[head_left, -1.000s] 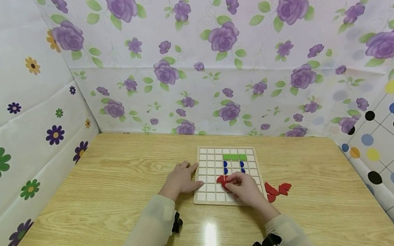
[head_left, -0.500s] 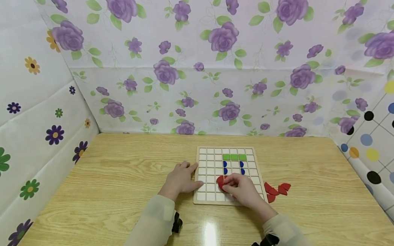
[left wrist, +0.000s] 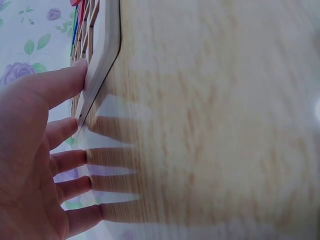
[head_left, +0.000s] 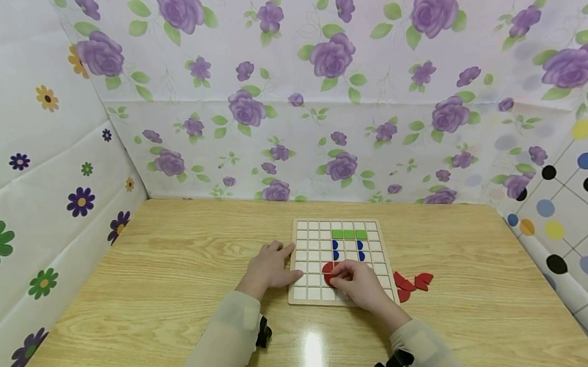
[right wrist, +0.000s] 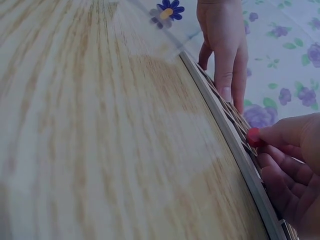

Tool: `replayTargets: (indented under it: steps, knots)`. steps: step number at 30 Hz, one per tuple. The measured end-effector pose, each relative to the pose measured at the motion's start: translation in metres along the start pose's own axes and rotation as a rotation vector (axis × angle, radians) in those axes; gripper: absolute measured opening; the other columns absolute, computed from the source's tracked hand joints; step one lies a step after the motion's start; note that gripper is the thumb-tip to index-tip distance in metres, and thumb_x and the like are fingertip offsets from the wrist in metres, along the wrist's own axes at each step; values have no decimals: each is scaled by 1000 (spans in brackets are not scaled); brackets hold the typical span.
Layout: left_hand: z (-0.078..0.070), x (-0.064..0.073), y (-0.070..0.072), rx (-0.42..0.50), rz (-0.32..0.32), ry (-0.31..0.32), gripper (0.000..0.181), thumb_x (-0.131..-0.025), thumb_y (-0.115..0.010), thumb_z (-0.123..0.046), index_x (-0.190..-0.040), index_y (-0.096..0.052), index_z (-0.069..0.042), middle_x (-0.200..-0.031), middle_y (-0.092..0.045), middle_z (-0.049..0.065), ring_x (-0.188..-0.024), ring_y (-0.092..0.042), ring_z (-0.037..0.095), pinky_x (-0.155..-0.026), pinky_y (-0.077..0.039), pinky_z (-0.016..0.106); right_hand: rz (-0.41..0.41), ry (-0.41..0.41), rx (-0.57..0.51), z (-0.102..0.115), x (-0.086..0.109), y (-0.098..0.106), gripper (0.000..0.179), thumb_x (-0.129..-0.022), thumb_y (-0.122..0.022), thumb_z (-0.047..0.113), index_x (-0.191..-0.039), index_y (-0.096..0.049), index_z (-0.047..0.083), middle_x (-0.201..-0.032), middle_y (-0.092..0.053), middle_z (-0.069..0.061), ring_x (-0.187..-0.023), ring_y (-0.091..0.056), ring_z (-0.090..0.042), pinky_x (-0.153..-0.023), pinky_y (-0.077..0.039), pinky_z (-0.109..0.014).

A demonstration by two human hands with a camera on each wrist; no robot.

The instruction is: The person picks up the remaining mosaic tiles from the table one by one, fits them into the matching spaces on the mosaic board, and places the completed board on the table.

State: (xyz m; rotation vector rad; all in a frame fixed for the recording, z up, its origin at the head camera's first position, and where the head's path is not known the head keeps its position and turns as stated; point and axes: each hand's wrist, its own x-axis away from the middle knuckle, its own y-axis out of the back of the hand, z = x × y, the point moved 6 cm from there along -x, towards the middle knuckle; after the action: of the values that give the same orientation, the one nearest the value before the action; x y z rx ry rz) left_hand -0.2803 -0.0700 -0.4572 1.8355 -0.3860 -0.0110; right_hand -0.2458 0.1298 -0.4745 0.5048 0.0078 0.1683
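A wooden grid board (head_left: 301, 302) with white cells lies flat on the table. Its left edge is steadied by my left hand (head_left: 271, 265), thumb on the frame and fingers spread straight. Over the lower middle cells, my right hand (head_left: 362, 283) pinches a small red piece (right wrist: 253, 137) between thumb and fingertip, down at the board. Beside those fingertips, red quarter-circle pieces (head_left: 328, 268) sit in the cells, partly hidden by the hand. Higher up on the grid are a row of green squares (head_left: 349, 234) and several blue half-circles (head_left: 336, 255).
Loose red quarter-circle pieces (head_left: 406, 285) lie on the wooden table (head_left: 216, 239) just right of the board. Flowered cloth (head_left: 291, 144) hangs behind the table, with more patterned cloth at both sides.
My right hand shifts slightly left and the red piece in its fingers comes down beside the other red one. The left hand stays in place.
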Motion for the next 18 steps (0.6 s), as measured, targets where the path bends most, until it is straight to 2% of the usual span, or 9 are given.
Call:
replayTargets:
  steps: [11,18]
  knots:
    - [0,0,-1,-15,0,-1,73,-86,-58,-57,-148,-33,-28,-149,-36,10,-133,-37,34,-91,-47,53,-32,-15,67,1,0,1,3,-84,-71,10,-86,-70,10,-75,-62,0,-68,-53,-11,-55,-44,-22]
    - [-1,1,1,-15,-2,-3,73,-86,-58,-56,-148,-34,-27,-149,-36,11,-132,-37,35,-91,-47,53,-11,-8,64,2,1,3,8,-81,-72,8,-90,-71,9,-78,-64,0,-69,-55,-12,-56,-46,-22]
